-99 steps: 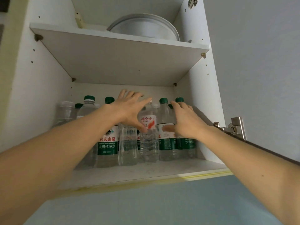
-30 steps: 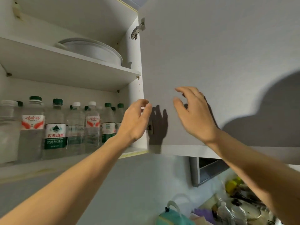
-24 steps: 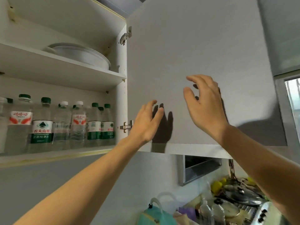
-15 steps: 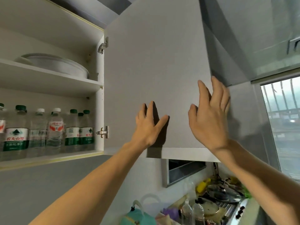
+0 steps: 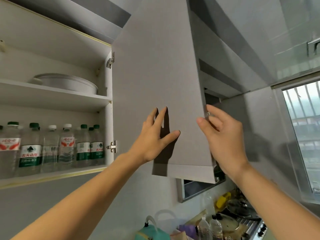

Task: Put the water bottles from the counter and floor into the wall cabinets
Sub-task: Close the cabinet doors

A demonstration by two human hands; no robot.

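Note:
Several clear water bottles point(image 5: 52, 146) with green or white caps stand in a row on the lower shelf of the open wall cabinet point(image 5: 52, 175) at the left. Its grey door point(image 5: 155, 66) hangs swung out in the middle of the view. My left hand point(image 5: 154, 141) rests flat on the door's face with fingers spread. My right hand point(image 5: 220, 135) holds the door's free edge, thumb on the front and fingers curled behind it. Two more bottles point(image 5: 210, 226) stand on the counter far below.
A large white dish point(image 5: 69, 83) sits on the cabinet's upper shelf. A range hood point(image 5: 195, 189) is under the door. Below are a teal bag point(image 5: 150, 232), pots and a stove point(image 5: 242, 220). A window point(image 5: 304, 132) is at the right.
Both hands left the bottles on the shelf and moved right to the door. My view swung right. The right hand went from lying flat on the door to curling round its edge.

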